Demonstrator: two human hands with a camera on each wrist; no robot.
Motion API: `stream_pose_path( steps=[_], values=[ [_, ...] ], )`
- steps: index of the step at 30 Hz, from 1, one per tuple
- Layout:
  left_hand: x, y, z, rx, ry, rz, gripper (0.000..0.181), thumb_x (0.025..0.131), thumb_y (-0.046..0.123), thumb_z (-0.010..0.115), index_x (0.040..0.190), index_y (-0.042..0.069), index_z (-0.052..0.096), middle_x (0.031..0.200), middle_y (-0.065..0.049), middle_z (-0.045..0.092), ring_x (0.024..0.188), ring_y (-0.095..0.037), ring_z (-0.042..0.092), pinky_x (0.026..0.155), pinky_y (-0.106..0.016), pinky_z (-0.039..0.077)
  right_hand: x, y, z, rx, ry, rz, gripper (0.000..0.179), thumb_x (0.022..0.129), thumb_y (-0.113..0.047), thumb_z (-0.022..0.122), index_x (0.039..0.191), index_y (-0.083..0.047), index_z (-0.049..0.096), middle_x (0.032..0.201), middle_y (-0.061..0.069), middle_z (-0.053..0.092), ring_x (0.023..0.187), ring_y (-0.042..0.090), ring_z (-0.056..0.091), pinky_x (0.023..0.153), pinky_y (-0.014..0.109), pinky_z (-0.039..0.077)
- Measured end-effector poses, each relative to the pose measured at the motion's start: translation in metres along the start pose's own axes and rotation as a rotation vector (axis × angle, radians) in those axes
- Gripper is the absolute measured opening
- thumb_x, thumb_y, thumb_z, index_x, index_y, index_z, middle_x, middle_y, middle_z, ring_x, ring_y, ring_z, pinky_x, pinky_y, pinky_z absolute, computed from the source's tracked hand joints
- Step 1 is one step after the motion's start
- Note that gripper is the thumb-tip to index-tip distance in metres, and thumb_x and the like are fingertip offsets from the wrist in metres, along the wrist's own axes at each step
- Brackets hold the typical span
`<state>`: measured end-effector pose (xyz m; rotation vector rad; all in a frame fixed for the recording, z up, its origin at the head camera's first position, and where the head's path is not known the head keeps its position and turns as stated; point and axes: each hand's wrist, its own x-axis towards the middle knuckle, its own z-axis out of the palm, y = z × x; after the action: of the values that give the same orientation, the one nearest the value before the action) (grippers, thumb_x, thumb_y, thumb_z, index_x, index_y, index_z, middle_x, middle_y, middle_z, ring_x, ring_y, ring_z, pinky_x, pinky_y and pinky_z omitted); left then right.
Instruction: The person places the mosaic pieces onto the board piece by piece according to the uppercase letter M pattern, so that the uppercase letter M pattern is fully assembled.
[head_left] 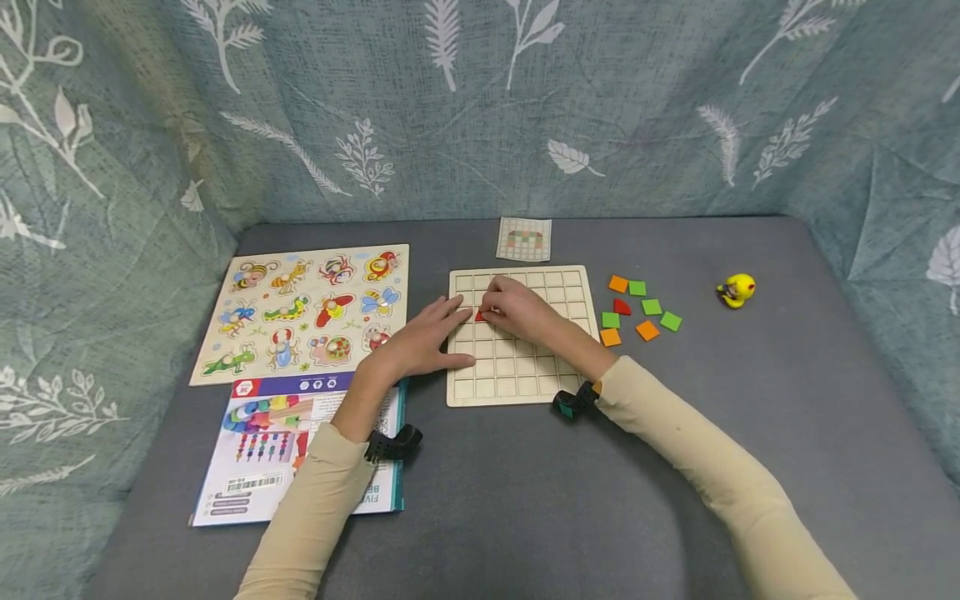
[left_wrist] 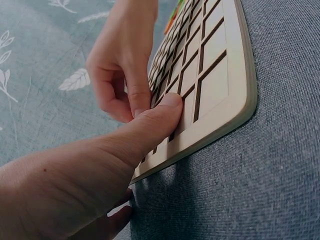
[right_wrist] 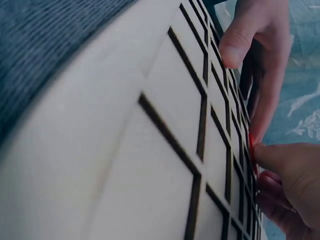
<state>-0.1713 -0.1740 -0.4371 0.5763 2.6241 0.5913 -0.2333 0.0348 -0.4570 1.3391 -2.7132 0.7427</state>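
Carefully does it: with the left hand spread at the left edge of the grid board, ready to steady it, the right hand, pinching the red piece near that edge, should square it up before letting go.

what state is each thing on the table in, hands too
Red piece: held; seated or not, can't tell
Right hand: pinching that piece
Grid board: lying flat
Left hand: fingers spread, thumb on the board
Loose pieces: scattered beside the board
Pattern card: lying flat
Insect puzzle: lying flat
Box: lying flat, partly hidden
Yellow toy: untouched
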Motion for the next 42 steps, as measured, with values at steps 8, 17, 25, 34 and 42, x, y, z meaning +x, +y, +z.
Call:
stream_pose_path(
  steps=[8,17,25,34,42],
  values=[
    [0.003,0.001,0.001,0.007,0.003,0.001,0.083,0.09,0.05,0.064,0.155,0.015,0.027,0.165,-0.007,0.012,0.153,-0.032,0.004,0.12,-0.055,0.019,-0.028,0.004,-0.02,-0.106,0.043,0.019,0.032,0.093,-0.012,0.065,0.125,-0.004,0.065,0.115,0.015,0.063,0.102,0.028,0.06,0.085,0.037,0.052],
    [-0.002,0.001,-0.005,-0.004,0.013,0.006,0.083,0.089,0.047,0.066,0.155,0.014,0.027,0.165,-0.008,0.012,0.153,-0.033,0.005,0.12,-0.056,0.018,-0.093,0.053,-0.068,0.06,0.136,0.396,0.058,0.094,-0.015,0.063,0.144,0.003,0.04,0.126,0.025,0.056,0.115,0.039,0.053,0.095,0.053,0.045],
    [0.0,0.0,-0.001,-0.013,0.015,0.021,0.083,0.09,0.047,0.066,0.155,0.014,0.027,0.165,-0.009,0.012,0.153,-0.033,0.004,0.12,-0.056,0.018,-0.122,0.093,-0.082,0.015,0.114,0.487,0.061,0.092,-0.014,0.065,0.144,0.006,0.038,0.126,0.029,0.054,0.118,0.043,0.049,0.102,0.057,0.037],
    [-0.001,0.001,-0.001,-0.011,0.011,0.015,0.083,0.09,0.047,0.065,0.155,0.015,0.026,0.165,-0.007,0.011,0.153,-0.032,0.004,0.12,-0.056,0.018,-0.137,0.108,-0.09,0.008,0.101,0.501,0.056,0.092,-0.012,0.065,0.139,0.009,0.042,0.127,0.031,0.056,0.118,0.044,0.053,0.102,0.058,0.04],
    [-0.001,-0.001,0.0,-0.019,0.0,0.017,0.083,0.09,0.047,0.065,0.155,0.015,0.026,0.165,-0.008,0.011,0.153,-0.032,0.003,0.121,-0.056,0.018,-0.142,0.113,-0.094,-0.02,0.041,0.46,0.037,0.093,-0.014,0.065,0.123,0.006,0.059,0.124,0.028,0.059,0.117,0.043,0.055,0.1,0.057,0.042]
  ],
)
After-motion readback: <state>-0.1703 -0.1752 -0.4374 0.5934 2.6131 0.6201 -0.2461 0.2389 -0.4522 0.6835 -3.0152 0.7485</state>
